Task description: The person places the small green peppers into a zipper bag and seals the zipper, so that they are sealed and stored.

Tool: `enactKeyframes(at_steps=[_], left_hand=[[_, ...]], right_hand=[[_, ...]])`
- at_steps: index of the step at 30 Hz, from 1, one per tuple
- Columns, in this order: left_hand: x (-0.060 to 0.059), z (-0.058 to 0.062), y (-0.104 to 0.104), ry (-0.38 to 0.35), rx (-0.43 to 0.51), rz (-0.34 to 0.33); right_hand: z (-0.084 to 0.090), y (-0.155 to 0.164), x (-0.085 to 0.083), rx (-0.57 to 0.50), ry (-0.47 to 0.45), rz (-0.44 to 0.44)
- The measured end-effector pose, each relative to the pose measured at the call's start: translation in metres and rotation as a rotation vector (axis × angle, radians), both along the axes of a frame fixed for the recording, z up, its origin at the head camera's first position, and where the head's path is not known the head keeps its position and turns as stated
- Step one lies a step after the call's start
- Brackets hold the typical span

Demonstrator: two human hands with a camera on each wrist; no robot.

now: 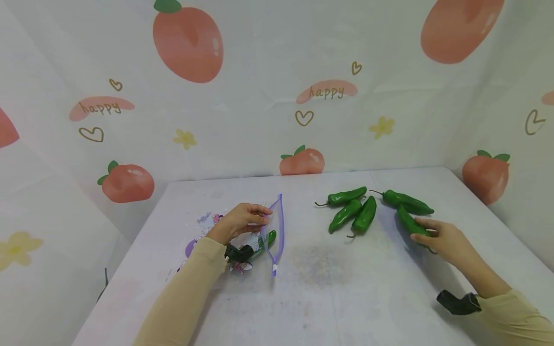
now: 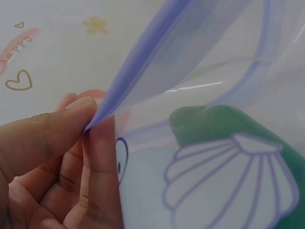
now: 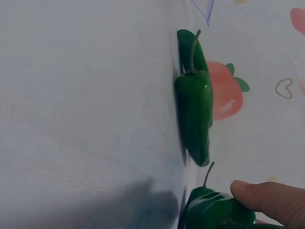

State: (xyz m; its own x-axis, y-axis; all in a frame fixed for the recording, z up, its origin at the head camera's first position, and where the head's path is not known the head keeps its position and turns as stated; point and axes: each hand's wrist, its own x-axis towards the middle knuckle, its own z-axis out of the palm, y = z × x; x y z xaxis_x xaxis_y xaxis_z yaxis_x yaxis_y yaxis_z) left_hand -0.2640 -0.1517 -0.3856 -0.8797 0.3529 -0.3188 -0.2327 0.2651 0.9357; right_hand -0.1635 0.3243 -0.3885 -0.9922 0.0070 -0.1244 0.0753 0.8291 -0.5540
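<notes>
My left hand [image 1: 264, 217] pinches the purple zip edge of a clear printed bag [image 1: 279, 226] lying on the table, holding its mouth up. In the left wrist view, thumb and fingers [image 2: 90, 112] clamp that zip edge [image 2: 143, 71]. One green pepper [image 1: 269, 238] lies inside the bag and shows through the plastic [image 2: 214, 126]. My right hand [image 1: 423, 232] grips another green pepper [image 1: 409, 222] at the right. The thumb [image 3: 267, 200] presses on its top [image 3: 214, 212].
Several more green peppers lie loose between the hands: three together [image 1: 355, 211] and one [image 1: 409, 203] just behind my right hand; one also shows in the right wrist view [image 3: 194, 109]. The white table [image 1: 320, 298] is backed by a peach-print cloth wall [image 1: 277, 96].
</notes>
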Motion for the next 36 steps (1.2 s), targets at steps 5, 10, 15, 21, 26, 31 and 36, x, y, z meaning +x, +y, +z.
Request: enactKeyframes(at_steps=[5, 10, 15, 21, 26, 31, 36], left_hand=[[0.0, 0.0, -0.001, -0.004, 0.002, 0.002], [0.0, 0.0, -0.001, -0.004, 0.013, -0.001], [0.0, 0.0, -0.001, -0.013, 0.017, 0.004], [0.0, 0.0, -0.001, -0.012, 0.018, 0.006], [0.001, 0.0, 0.0, -0.02, 0.017, 0.016], [0.001, 0.001, 0.0, -0.021, 0.016, 0.02], [0.0, 0.0, -0.001, -0.014, 0.021, 0.011]], right_hand=[[0.005, -0.001, -0.002, 0.0, 0.035, 0.005], [0.013, -0.007, -0.002, 0.009, 0.067, 0.001], [0.019, -0.016, -0.002, -0.016, 0.094, -0.011], [0.021, -0.026, -0.003, -0.063, 0.141, -0.015], [0.022, -0.036, -0.004, -0.106, 0.157, -0.015], [0.025, -0.047, -0.004, -0.125, 0.211, -0.004], [0.03, -0.057, -0.005, -0.146, 0.26, 0.019]])
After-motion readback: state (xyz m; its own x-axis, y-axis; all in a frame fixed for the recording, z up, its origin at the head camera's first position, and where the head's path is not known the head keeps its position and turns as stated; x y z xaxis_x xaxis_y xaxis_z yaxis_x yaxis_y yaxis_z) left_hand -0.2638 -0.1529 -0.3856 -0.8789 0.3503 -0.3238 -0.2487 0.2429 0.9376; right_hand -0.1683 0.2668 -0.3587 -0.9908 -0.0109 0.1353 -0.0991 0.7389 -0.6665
